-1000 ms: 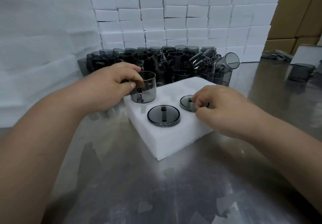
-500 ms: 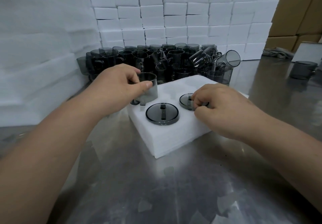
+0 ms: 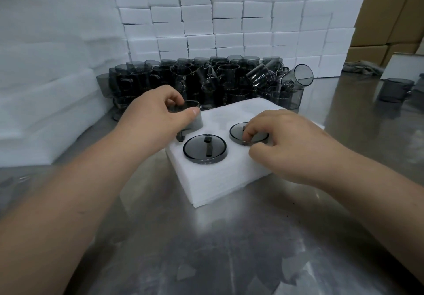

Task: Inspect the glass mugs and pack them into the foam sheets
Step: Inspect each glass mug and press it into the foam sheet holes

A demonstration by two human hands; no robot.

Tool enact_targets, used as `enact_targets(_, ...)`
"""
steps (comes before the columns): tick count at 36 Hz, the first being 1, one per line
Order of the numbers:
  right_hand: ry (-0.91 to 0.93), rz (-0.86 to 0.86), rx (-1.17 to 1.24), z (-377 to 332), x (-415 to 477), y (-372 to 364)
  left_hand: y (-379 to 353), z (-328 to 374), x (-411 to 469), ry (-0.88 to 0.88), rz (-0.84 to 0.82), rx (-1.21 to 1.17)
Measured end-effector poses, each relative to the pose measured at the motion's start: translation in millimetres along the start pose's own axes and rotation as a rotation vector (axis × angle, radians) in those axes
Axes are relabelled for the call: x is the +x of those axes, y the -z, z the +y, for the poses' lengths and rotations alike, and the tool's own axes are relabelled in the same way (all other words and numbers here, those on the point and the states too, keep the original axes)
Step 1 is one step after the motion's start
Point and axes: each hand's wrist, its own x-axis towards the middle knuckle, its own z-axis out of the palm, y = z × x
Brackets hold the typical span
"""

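Head camera view: a smoky glass mug (image 3: 196,121) stands upright at the far left corner of the white foam block (image 3: 220,180), its base sunk in a pocket, with the left hand (image 3: 156,120) gripping its rim, thumb on the near wall; the right hand (image 3: 291,145) pinches the knob of a grey lid (image 3: 236,133) seated on the block's right side, and a second lid (image 3: 197,152) lies flat just beside it. Behind the block a crowd of mugs (image 3: 229,81) sits on the steel table (image 3: 229,248); stacked foam blocks (image 3: 229,19) form a wall beyond.
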Motion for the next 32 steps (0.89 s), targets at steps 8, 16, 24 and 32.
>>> enact_targets(8, -0.005, -0.014, 0.003, -1.9, -0.5, 1.3, -3.3, -1.2, 3.1, 0.014, -0.138, 0.049)
enact_targets(16, -0.017, -0.019, 0.01, -3.8, -1.6, 2.5, -0.7, -3.5, 4.5, 0.038, -0.265, 0.014)
enact_targets(24, 0.0, -0.031, -0.003, -4.7, -0.9, 3.1, -5.2, -6.6, 2.9, 0.06, -0.332, 0.086)
enact_targets(32, 0.031, -0.088, -0.082, -5.7, -3.0, 4.5, 3.6, -1.4, 2.9, 0.136, -0.26, -0.142)
